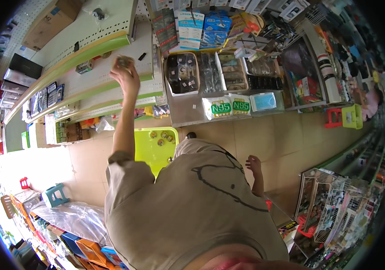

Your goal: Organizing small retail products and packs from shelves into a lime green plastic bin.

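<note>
My left hand [125, 76] is raised over the shelf at the left, its fingers closed round a small brownish thing [123, 60] whose kind I cannot make out. A small green-and-white box [84, 66] and a small black piece [142, 56] lie on the shelf [111, 74] near it. Below my left arm, a yellow-green tub [145, 157] holds several small round gold-brown items [160, 142] at its far end. Away at my right side hangs my right hand [253, 164], fingers a little apart, with nothing seen in it.
Calculators [55, 94] line the left shelf, and a cardboard box [50, 22] sits on the level above. Ahead, a counter holds trays [182, 74] of small goods and mask packets [226, 106]. A wire rack [325, 202] stands at the right, and a blue stool [55, 195] behind left.
</note>
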